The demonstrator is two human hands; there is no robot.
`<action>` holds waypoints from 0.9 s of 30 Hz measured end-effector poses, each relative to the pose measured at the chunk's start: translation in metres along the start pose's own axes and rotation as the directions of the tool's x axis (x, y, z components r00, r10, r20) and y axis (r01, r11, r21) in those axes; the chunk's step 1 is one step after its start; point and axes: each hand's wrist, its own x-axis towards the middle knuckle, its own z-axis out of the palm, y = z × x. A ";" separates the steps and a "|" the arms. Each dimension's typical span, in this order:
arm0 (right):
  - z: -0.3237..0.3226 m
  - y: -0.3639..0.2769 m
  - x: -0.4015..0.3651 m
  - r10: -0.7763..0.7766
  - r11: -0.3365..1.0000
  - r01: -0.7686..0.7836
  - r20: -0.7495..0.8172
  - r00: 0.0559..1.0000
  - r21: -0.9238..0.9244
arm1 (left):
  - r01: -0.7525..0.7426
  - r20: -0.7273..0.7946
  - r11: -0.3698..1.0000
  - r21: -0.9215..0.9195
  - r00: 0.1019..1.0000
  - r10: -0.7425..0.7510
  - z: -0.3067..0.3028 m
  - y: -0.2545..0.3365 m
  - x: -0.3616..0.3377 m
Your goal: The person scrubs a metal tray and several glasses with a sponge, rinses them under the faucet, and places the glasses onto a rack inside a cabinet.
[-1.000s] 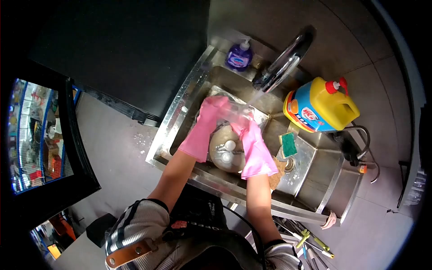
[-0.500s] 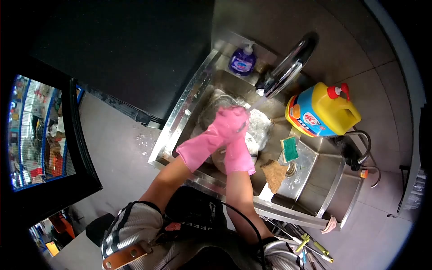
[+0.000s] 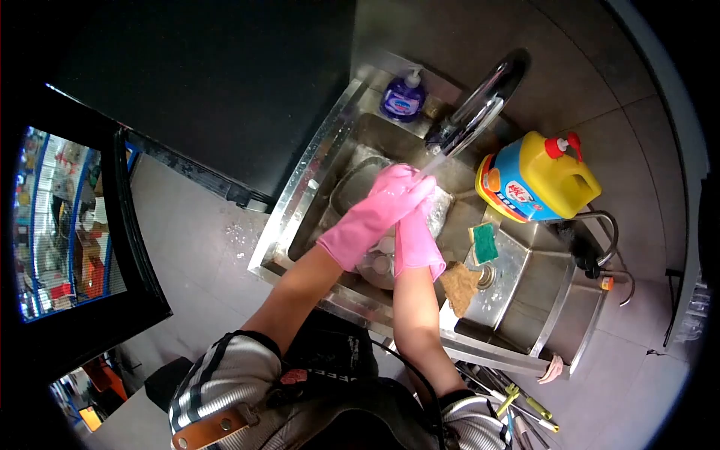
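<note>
Both my hands wear pink rubber gloves and meet over the left sink basin (image 3: 304, 240), in the stream from the chrome tap (image 3: 480, 112). My left hand (image 3: 394, 191) lies over the right one, its fingers closed around it. Beneath it, my right hand (image 3: 421, 202) is closed too and mostly covered. Whatever is between them, if anything, is hidden. Below the gloves, a round metal pan or strainer (image 3: 352, 187) and some pale dishes (image 3: 379, 262) sit in the basin, partly covered by my arms.
Right of the basin lie a green-and-yellow sponge (image 3: 484, 244) and a brown cloth (image 3: 459, 289). A yellow detergent jug (image 3: 536, 180) stands behind the sink's right side. The purple soap bottle (image 3: 403, 97) is at the back corner. Long-handled tools (image 3: 517, 405) lean below the front edge.
My joined hands have shifted right and slightly up, further under the tap's stream. More of the round metal item and the pale dishes now shows.
</note>
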 end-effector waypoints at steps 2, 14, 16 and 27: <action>-0.003 0.007 0.002 0.004 1.000 -0.004 -0.003 1.000 0.001 | 0.187 0.175 0.966 0.177 0.960 -0.218 -0.023 0.015 0.008; 0.021 0.018 -0.042 -0.002 0.905 0.182 0.423 0.906 -0.385 | 0.428 0.491 0.677 -0.599 0.864 -0.111 -0.091 -0.026 -0.027; 0.023 0.006 -0.058 0.044 0.809 0.220 0.430 0.902 -0.545 | 0.597 0.549 0.620 -0.509 0.780 -0.301 -0.123 0.020 -0.040; 0.024 -0.037 -0.139 0.074 -0.778 0.627 0.985 0.153 -0.039 | 0.245 0.273 0.792 -0.559 0.957 -0.103 -0.054 -0.080 -0.048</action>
